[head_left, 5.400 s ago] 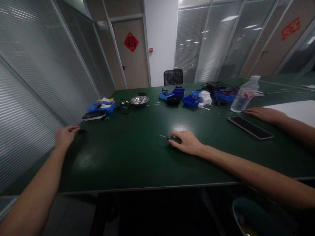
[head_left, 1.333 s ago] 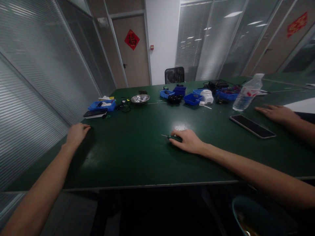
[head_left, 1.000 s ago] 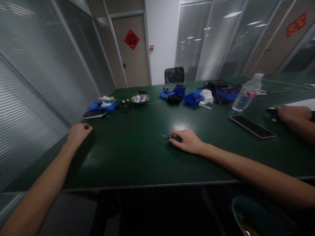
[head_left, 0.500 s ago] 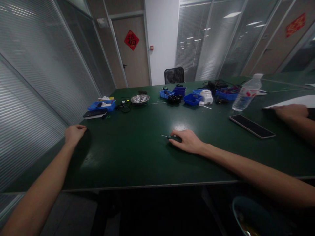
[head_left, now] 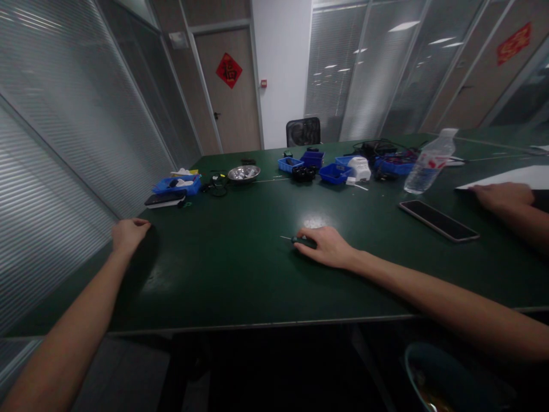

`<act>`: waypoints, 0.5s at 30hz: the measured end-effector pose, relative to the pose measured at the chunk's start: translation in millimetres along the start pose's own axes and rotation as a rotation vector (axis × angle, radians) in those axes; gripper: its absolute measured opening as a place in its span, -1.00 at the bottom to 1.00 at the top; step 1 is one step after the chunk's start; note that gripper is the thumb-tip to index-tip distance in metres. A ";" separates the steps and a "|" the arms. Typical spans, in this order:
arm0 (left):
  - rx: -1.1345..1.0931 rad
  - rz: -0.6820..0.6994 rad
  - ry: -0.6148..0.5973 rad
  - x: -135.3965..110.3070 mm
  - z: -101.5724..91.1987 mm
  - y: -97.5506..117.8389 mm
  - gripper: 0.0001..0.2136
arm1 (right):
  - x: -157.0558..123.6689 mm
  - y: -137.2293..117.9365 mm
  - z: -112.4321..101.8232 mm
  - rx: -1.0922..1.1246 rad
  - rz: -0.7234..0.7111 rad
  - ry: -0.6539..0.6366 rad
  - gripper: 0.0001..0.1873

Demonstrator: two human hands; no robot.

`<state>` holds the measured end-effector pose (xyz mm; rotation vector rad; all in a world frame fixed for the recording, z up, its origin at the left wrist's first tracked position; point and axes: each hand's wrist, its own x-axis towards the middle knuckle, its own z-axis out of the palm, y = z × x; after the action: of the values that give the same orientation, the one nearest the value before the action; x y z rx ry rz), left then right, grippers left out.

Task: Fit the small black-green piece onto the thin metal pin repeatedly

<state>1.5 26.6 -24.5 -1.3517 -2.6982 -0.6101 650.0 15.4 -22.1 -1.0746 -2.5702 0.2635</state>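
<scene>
My right hand [head_left: 328,247] rests on the dark green table [head_left: 240,274], near its middle. Its fingers are closed over the green handle of a small screwdriver [head_left: 301,240]. The thin metal tip pokes out to the left and lies flat on the table. My left hand [head_left: 128,233] sits at the table's left edge, curled into a loose fist. Whatever it may hold is hidden by the fingers.
Another person's hand [head_left: 500,195] lies at the far right beside a white sheet [head_left: 514,176]. A phone [head_left: 437,220] and a water bottle [head_left: 426,163] are nearby. Blue bins [head_left: 334,173], a metal bowl [head_left: 243,172], a blue tray [head_left: 178,184] and a chair [head_left: 303,131] are at the back.
My left hand has drawn a little to the left and curled shut. The other person's hand has pulled back to the right. My right hand has stayed on the screwdriver.
</scene>
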 end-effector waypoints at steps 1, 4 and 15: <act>0.001 -0.001 -0.006 0.0 -0.5 0.0 -0.65 | 0.1 0.0 -0.1 -0.002 0.001 -0.003 -0.59; -0.001 -0.005 -0.013 1.1 -1.1 -0.2 -0.65 | 0.2 -0.4 -0.5 0.002 0.003 -0.012 -0.58; 0.019 0.032 0.044 2.8 2.5 -3.8 -0.66 | -0.3 -2.4 -1.3 -0.011 -0.002 0.001 -0.60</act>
<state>-2.8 27.6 -27.4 -1.3581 -2.6361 -0.6024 649.1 13.6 -20.2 -1.0755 -2.5749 0.2482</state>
